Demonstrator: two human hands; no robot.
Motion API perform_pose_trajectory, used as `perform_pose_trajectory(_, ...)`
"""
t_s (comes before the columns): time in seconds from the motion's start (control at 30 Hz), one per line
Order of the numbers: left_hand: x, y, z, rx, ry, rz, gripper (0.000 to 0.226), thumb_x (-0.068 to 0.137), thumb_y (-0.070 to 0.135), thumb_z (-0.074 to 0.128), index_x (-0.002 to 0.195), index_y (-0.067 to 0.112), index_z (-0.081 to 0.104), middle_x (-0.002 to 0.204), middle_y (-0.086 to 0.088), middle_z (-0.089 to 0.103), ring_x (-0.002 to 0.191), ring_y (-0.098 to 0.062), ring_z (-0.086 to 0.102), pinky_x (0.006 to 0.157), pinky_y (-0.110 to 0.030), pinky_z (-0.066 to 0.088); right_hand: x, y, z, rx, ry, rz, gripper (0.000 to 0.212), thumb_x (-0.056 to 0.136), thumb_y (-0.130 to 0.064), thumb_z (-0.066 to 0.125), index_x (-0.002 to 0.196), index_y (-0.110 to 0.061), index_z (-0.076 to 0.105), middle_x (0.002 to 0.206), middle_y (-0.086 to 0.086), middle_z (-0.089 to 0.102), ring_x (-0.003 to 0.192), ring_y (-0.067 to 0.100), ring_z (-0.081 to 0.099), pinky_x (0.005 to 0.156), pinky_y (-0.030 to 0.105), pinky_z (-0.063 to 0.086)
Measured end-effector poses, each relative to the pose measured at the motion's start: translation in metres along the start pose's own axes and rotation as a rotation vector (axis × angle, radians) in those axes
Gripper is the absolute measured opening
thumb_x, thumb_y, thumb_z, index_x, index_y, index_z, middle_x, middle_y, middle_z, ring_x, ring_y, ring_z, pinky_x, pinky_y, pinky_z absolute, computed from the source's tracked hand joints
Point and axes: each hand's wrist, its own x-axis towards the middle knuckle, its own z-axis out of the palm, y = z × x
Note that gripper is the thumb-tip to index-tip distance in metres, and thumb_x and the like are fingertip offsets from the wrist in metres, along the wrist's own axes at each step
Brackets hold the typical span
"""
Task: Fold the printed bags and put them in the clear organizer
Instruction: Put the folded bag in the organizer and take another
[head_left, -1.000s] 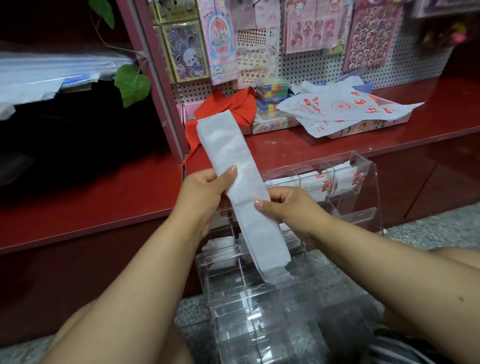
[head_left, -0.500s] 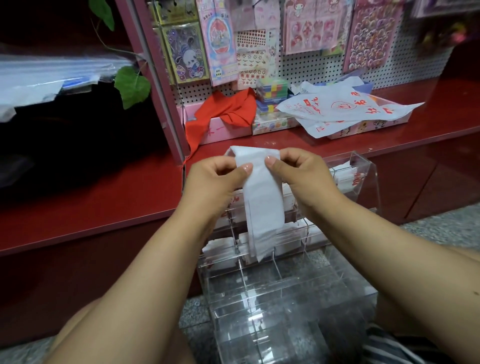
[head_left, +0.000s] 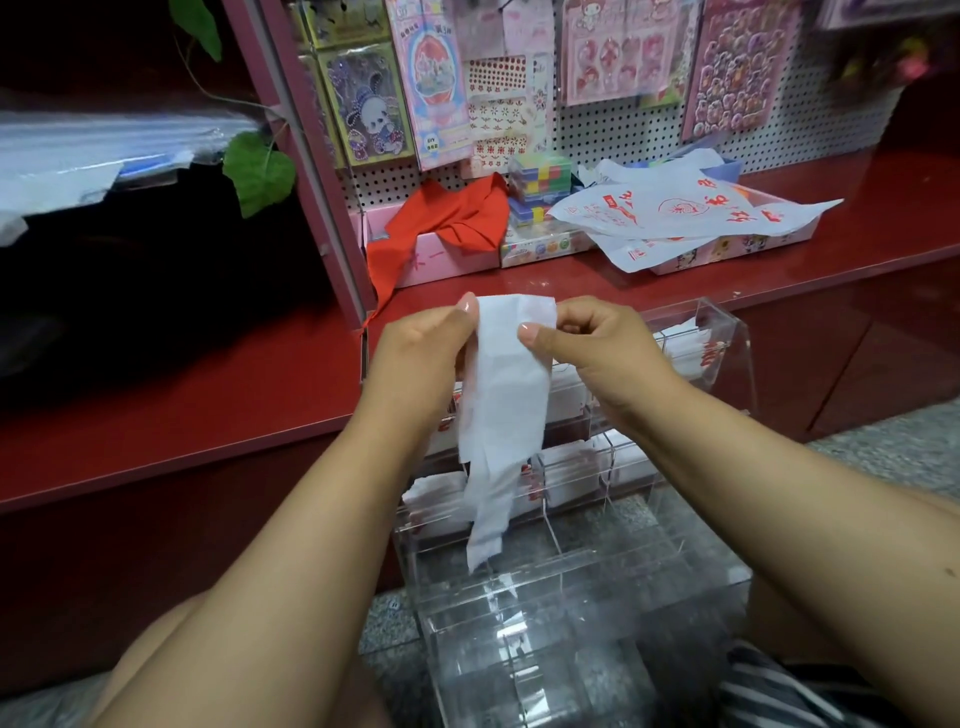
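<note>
A white bag folded into a long strip (head_left: 506, 400) hangs doubled over from my two hands above the clear organizer (head_left: 582, 597). My left hand (head_left: 421, 353) pinches its top left corner and my right hand (head_left: 597, 348) pinches the top right. The strip's loose end dangles down over the organizer's middle rows. Folded bags with red print (head_left: 566, 480) fill the organizer's upper compartments; its lower compartments look bare. A pile of unfolded white bags with red print (head_left: 675, 213) lies on the red shelf behind.
The red shelf (head_left: 208, 395) runs across in front of me, with a red cloth (head_left: 452, 218) draped over a pink box, coloured blocks (head_left: 537, 184), and a pegboard of sticker sheets (head_left: 623, 52) above. The organizer stands on a speckled floor (head_left: 893, 441).
The long strip, first held out straight at its middle, was folded in half. Both hands rose to its top fold, and the doubled strip now hangs from it.
</note>
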Motion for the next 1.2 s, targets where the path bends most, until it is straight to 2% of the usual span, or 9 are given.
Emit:
perform_pose_trajectory(0.13, 0.003, -0.001, 0.001, -0.109, -0.030, -0.157, 0.040, 0.101, 0.034, 0.045, 0.104, 0.005, 0.073, 0.106, -0.018, 0.072, 0.102, -0.037, 0.067, 0.097, -0.054, 0.050, 0.006, 0.007, -0.006, 0.002, -0.018, 0.087, 0.015, 0.081, -0.009, 0.073, 0.067, -0.012, 0.068, 0.067, -0.004, 0.067, 0.063, 0.010, 0.059, 0.068, 0.025, 0.049)
perform_pose_trajectory(0.2, 0.002, -0.002, 0.002, -0.144, -0.041, -0.187, 0.041, 0.103, 0.031, 0.044, 0.113, 0.001, 0.069, 0.112, -0.020, 0.071, 0.109, -0.038, 0.065, 0.097, -0.056, 0.050, 0.009, 0.009, -0.008, 0.042, -0.016, 0.130, 0.025, 0.082, -0.008, 0.071, 0.058, -0.016, 0.066, 0.062, -0.004, 0.065, 0.061, 0.011, 0.058, 0.070, 0.028, 0.049)
perform_pose_trajectory(0.4, 0.000, -0.011, 0.007, -0.315, -0.054, -0.200, 0.029, 0.102, 0.016, 0.044, 0.109, 0.000, 0.067, 0.100, -0.012, 0.074, 0.093, -0.022, 0.068, 0.089, -0.040, 0.056, 0.012, 0.014, -0.003, 0.159, 0.009, 0.214, 0.024, 0.082, -0.009, 0.071, 0.059, -0.016, 0.067, 0.066, -0.001, 0.070, 0.064, 0.013, 0.063, 0.072, 0.029, 0.052)
perform_pose_trajectory(0.57, -0.002, -0.018, 0.010, -0.272, -0.108, -0.143, 0.031, 0.096, -0.006, 0.045, 0.119, 0.003, 0.065, 0.109, -0.014, 0.072, 0.097, -0.024, 0.068, 0.088, -0.037, 0.056, 0.014, 0.017, 0.001, 0.172, 0.051, 0.182, 0.017, 0.080, -0.006, 0.072, 0.065, -0.011, 0.067, 0.072, 0.006, 0.068, 0.075, 0.025, 0.061, 0.081, 0.042, 0.052)
perform_pose_trajectory(0.73, 0.001, -0.024, 0.014, -0.150, -0.030, -0.048, 0.044, 0.086, -0.018, 0.051, 0.111, 0.018, 0.059, 0.102, -0.004, 0.073, 0.090, -0.020, 0.068, 0.079, -0.036, 0.058, 0.016, 0.015, 0.003, 0.168, 0.094, 0.101, 0.025, 0.073, 0.006, 0.074, 0.066, -0.013, 0.060, 0.062, 0.001, 0.063, 0.061, 0.019, 0.057, 0.062, 0.032, 0.051)
perform_pose_trajectory(0.83, -0.001, -0.030, 0.015, -0.070, 0.002, -0.113, 0.038, 0.085, -0.004, 0.067, 0.111, 0.019, 0.050, 0.110, -0.012, 0.069, 0.093, -0.026, 0.069, 0.073, -0.039, 0.058, 0.020, 0.011, 0.003, 0.248, 0.173, 0.066, 0.036, 0.072, 0.010, 0.073, 0.069, -0.015, 0.048, 0.059, 0.000, 0.052, 0.058, 0.015, 0.047, 0.052, 0.026, 0.043)
perform_pose_trajectory(0.9, -0.002, -0.032, 0.015, 0.058, -0.062, -0.146, 0.023, 0.088, 0.004, 0.068, 0.106, 0.014, 0.060, 0.104, -0.012, 0.073, 0.091, -0.026, 0.071, 0.076, -0.040, 0.059, 0.022, 0.006, 0.002, 0.304, 0.173, 0.067, 0.036, 0.074, 0.011, 0.071, 0.076, -0.015, 0.046, 0.065, 0.003, 0.055, 0.061, 0.016, 0.051, 0.051, 0.025, 0.044)
perform_pose_trajectory(1.03, 0.009, -0.027, 0.002, 0.031, 0.079, -0.079, 0.011, 0.091, 0.007, 0.064, 0.094, 0.015, 0.071, 0.088, -0.001, 0.076, 0.076, -0.015, 0.072, 0.065, -0.028, 0.058, 0.024, -0.004, -0.007, 0.225, 0.047, 0.111, 0.026, 0.083, -0.005, 0.069, 0.099, -0.014, 0.051, 0.073, -0.001, 0.059, 0.060, 0.009, 0.055, 0.060, 0.024, 0.045)
perform_pose_trajectory(1.2, 0.019, -0.018, -0.010, -0.131, 0.188, -0.038, 0.012, 0.094, 0.003, 0.058, 0.096, 0.008, 0.069, 0.090, -0.003, 0.075, 0.082, -0.018, 0.071, 0.078, -0.031, 0.058, 0.017, 0.002, -0.010, 0.005, -0.373, 0.385, 0.040, 0.081, -0.048, 0.057, 0.108, -0.019, 0.054, 0.058, 0.003, 0.060, 0.049, 0.015, 0.048, 0.050, 0.023, 0.039)
